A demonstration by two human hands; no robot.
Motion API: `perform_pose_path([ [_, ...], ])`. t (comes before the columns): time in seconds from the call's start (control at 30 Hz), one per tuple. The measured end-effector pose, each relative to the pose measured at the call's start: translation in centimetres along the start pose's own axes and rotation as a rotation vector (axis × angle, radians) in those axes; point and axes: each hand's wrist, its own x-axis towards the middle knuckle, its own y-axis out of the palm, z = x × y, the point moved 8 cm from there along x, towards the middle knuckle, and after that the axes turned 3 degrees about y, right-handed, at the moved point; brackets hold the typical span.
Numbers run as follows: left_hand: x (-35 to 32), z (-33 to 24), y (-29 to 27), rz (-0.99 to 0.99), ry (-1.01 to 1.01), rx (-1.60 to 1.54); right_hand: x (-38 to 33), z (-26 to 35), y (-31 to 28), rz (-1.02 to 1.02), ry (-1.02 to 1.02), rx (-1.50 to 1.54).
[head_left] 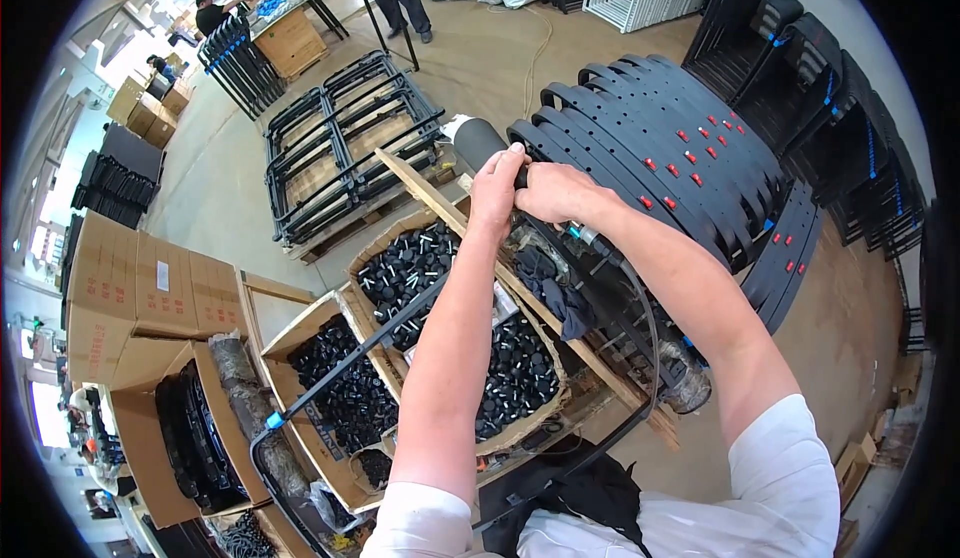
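Observation:
My left hand (pixel 495 190) and my right hand (pixel 562 194) meet in front of me, both with fingers curled closed. Between them shows a short dark tubular part (pixel 522 176), mostly hidden by the fingers. Just beyond the left hand is a thick dark grey cylinder (pixel 478 144) with a whitish end. Close under my right wrist lies a hose fitting (pixel 582 233) with a teal collar, and a dark hose (pixel 650 323) curves down from there. Whether it joins the held part is hidden. A black metal tube (pixel 365 346) with blue tape passes below my left forearm.
Open cartons of black knobs with studs (pixel 405 273) stand below my arms, beside a wooden plank (pixel 425 193). At right lie stacked black curved panels (pixel 640 138) with red pieces. Black frames (pixel 345 143) rest on a pallet ahead. Large cartons (pixel 150 293) stand left. Other people stand farther off.

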Motion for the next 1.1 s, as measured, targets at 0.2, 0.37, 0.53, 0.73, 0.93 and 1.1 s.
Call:
perform_pose_path([
  [0.2, 0.1, 0.5, -0.8, -0.034, -0.006, 0.035, 1.4, -0.4, 1.1, 0.096, 0.040, 0.071],
  [0.37, -0.1, 1.0, -0.9, -0.047, -0.029, 0.021, 2.9, -1.0, 2.2, 0.118, 0.056, 0.353],
  [0.53, 0.0, 1.5, -0.5, -0.040, -0.068, -0.051, 4.6, -1.0, 2.4, 0.130, -0.059, 0.235],
  [0.73, -0.1, 0.9, 0.0, -0.021, -0.067, -0.079, 3.9, -0.6, 1.7, 0.130, -0.062, 0.280],
  [0.93, -0.1, -1.1, -2.0, -0.085, -0.005, 0.010, 2.1, 3.2, 1.0, 0.086, -0.150, 0.126],
  [1.1, -3.2, -5.9, -1.0, -0.087, 0.166, 0.055, -3.0, 4.6, -2.1, -0.078, -0.141, 0.037],
])
